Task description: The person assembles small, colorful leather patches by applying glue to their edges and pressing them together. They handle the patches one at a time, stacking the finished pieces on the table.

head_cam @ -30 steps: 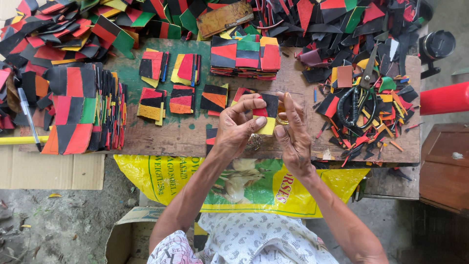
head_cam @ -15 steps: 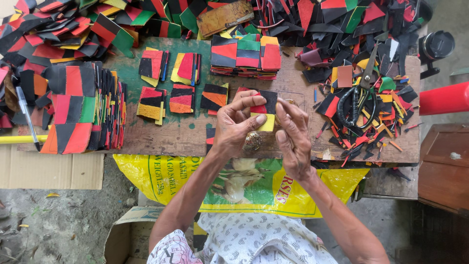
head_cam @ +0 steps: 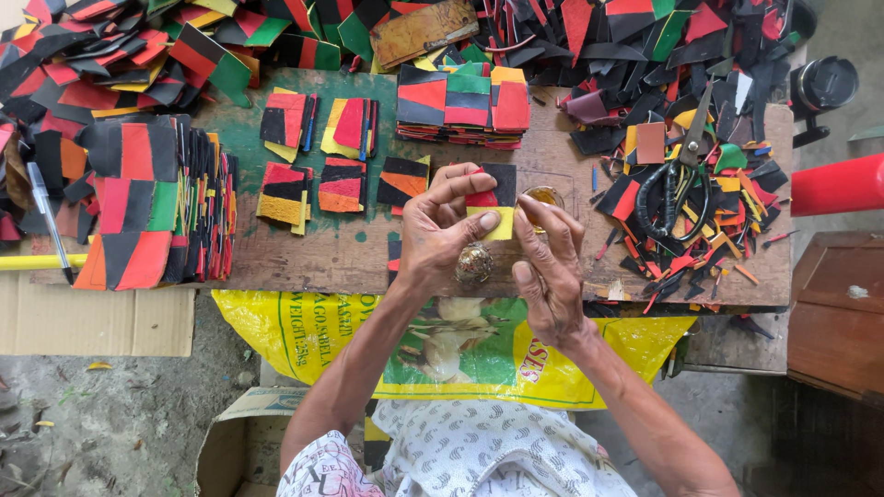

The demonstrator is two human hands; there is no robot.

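My left hand (head_cam: pixel 440 235) pinches a small patchwork piece (head_cam: pixel 494 195) of black, red and yellow material above the wooden table (head_cam: pixel 331 253). My right hand (head_cam: pixel 551 269) is beside it, fingers spread, with fingertips touching the piece's right edge. Just under the hands a small round glue tin (head_cam: pixel 474 264) stands on the table, and a second tin with amber liquid (head_cam: pixel 545 196) shows behind the piece.
Small stacks of sewn colour patches (head_cam: pixel 343 184) lie left of the hands; a bigger stack (head_cam: pixel 463 103) is behind. A tall pile (head_cam: pixel 152 207) sits at the left with a pen (head_cam: pixel 51 221). Black scissors (head_cam: pixel 670 179) rest among offcuts at the right. A red cylinder (head_cam: pixel 838 184) is far right.
The hands have shifted slightly lower. My right hand's fingers have eased off and spread, while my left hand keeps the piece pinched.
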